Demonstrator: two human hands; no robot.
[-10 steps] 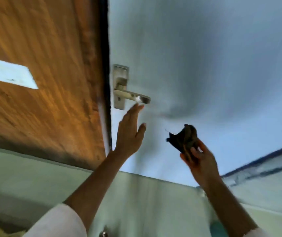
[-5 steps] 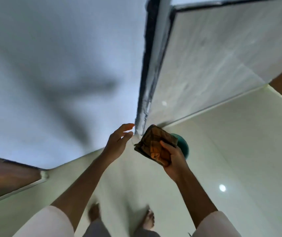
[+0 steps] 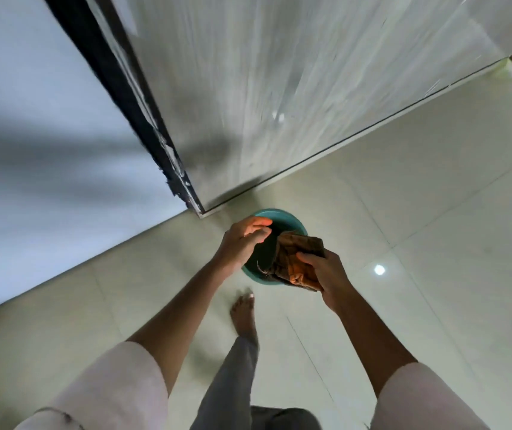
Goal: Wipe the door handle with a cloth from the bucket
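Observation:
A teal bucket [image 3: 292,219] stands on the tiled floor at the foot of the door frame. My right hand [image 3: 326,274] grips a folded brown and orange cloth [image 3: 295,259] right above the bucket's right side. Over the bucket's left rim hovers my left hand [image 3: 242,240], holding nothing, its fingers loosely curled and apart. The door handle is out of view.
A pale blue door [image 3: 46,135] fills the left, with a black door frame edge [image 3: 124,103] running down to the bucket. A grey-white tiled wall [image 3: 295,88] rises on the right. My bare foot [image 3: 243,315] is just behind the bucket on the glossy floor.
The view has swung from the door handle down to the floor. Both hands dropped to the bucket, the right one still holding the cloth, the left one off the handle.

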